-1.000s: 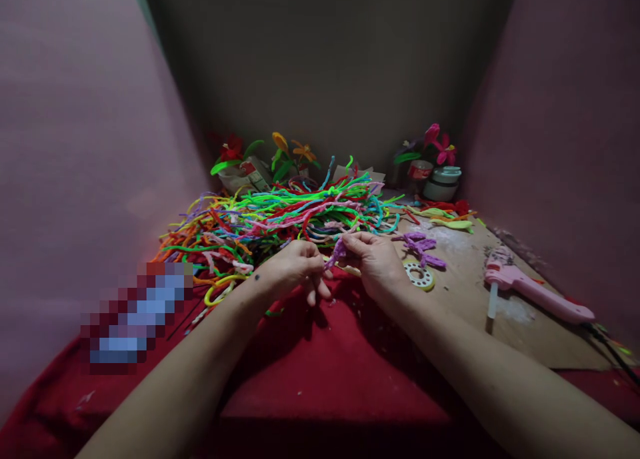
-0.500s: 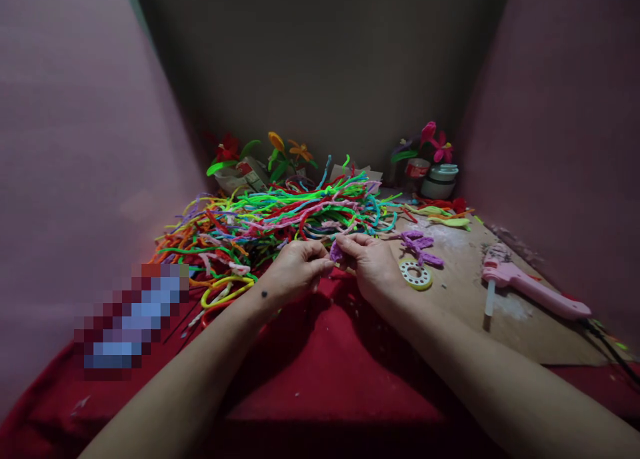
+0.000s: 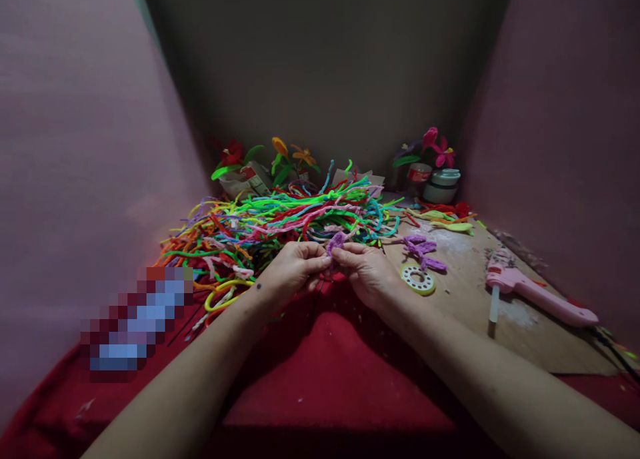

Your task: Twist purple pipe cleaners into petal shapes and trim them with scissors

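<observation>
My left hand (image 3: 294, 267) and my right hand (image 3: 367, 270) meet at the centre, fingertips pinched together on a small purple pipe cleaner piece (image 3: 335, 241) that sticks up between them. Just behind the hands lies a big heap of pipe cleaners (image 3: 280, 222) in green, red, orange, pink and blue. To the right of my right hand sit a purple pipe cleaner shape (image 3: 424, 248) and a small ring with holes (image 3: 419, 279) on the brown board (image 3: 480, 319).
A pink glue gun (image 3: 537, 294) lies on the board at the right. Finished pipe cleaner flowers (image 3: 289, 156) stand at the back, and a jar with pink flowers (image 3: 440, 172) at the back right. Red cloth (image 3: 330, 379) covers my lap. Pink walls close both sides.
Both hands have drawn closer together and slightly away from me, and the purple piece now stands up above the fingertips instead of hanging between them.
</observation>
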A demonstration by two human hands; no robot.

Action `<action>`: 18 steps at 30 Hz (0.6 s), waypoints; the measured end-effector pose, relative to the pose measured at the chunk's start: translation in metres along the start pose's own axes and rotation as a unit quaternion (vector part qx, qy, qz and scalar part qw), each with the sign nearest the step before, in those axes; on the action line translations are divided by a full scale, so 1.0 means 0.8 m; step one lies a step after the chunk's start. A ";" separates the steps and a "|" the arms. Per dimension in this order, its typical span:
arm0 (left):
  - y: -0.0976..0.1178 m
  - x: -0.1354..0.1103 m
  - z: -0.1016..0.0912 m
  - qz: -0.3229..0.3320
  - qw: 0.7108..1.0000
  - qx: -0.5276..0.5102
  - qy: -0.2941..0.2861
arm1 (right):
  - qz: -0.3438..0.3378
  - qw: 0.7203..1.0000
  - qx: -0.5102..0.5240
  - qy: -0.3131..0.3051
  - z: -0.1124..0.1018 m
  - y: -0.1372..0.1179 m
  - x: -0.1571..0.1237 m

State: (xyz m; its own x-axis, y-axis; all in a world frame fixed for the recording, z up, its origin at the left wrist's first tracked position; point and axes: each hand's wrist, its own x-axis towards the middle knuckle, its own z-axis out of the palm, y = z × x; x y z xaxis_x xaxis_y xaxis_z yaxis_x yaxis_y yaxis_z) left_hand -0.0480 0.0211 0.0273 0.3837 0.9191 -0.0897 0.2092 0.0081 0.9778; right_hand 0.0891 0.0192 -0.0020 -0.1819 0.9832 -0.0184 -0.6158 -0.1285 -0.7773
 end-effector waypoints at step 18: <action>0.000 -0.002 -0.004 0.003 1.000 0.008 -0.016 | -0.081 0.990 -0.113 -0.025 -0.007 0.009 0.000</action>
State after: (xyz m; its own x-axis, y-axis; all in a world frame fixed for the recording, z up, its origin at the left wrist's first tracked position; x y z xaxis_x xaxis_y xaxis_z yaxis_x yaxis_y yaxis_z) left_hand -0.0519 0.0208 0.0279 0.4127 0.9064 -0.0901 0.2218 -0.0040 0.9751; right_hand 0.0887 0.0193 -0.0109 -0.1371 0.9799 0.1447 -0.4534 0.0678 -0.8887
